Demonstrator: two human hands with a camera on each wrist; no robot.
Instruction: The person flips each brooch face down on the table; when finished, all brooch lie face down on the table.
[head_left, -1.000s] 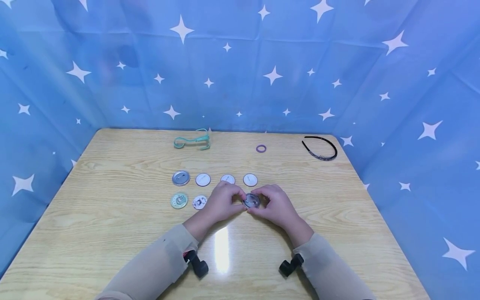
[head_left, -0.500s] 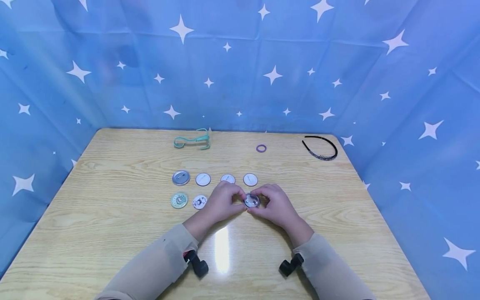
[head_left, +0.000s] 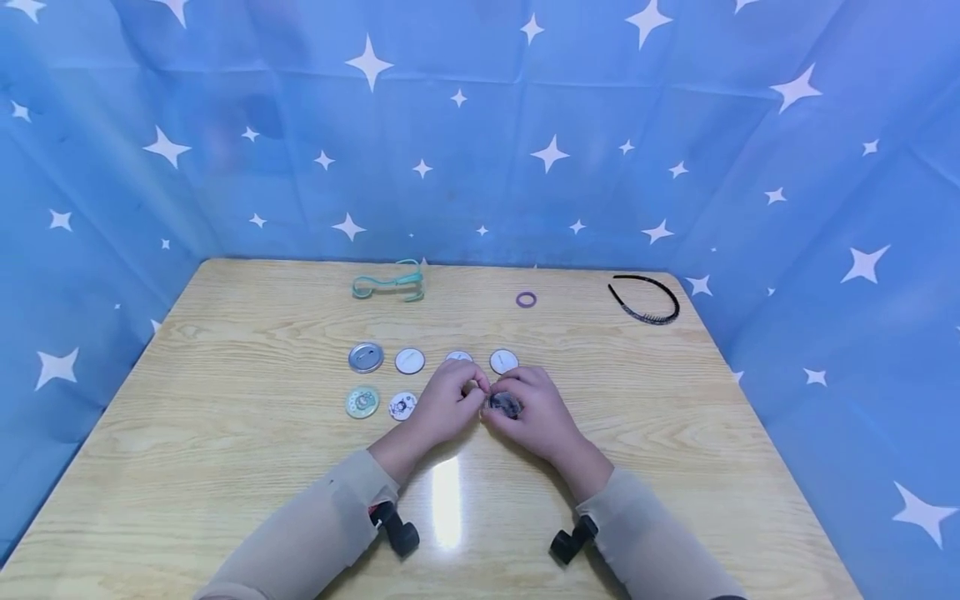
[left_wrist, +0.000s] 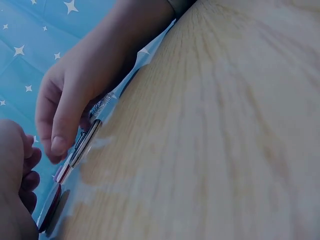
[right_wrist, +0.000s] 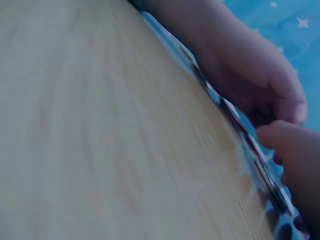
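In the head view my right hand (head_left: pixel 536 414) holds a round pin-back button badge (head_left: pixel 504 405) by its rim, the metal back facing up. My left hand (head_left: pixel 448 400) is just left of that badge, its fingers loosely bent, with nothing visible between them. The two hands' fingertips nearly meet. The left wrist view shows the right hand (left_wrist: pixel 70 110) with its fingertips at the badge (left_wrist: pixel 85 142). Another badge (left_wrist: pixel 49 212) lies flat below the left hand (left_wrist: pixel 12 180). A green badge (head_left: pixel 362 402) and a white cartoon badge (head_left: pixel 402 406) lie face up to the left.
Behind the hands are a metal-backed badge (head_left: pixel 366 357) and several white-backed ones, including this badge (head_left: pixel 504 361); the left hand partly covers one. Further back lie a teal wire-like object (head_left: pixel 388 282), a purple ring (head_left: pixel 526 299) and a black headband (head_left: pixel 647 302). A starry blue curtain borders the table.
Earlier both hands pinched the badge from either side. Now the left fingers have drawn back from it and bent, while the right hand has shifted slightly left and covers more of it.
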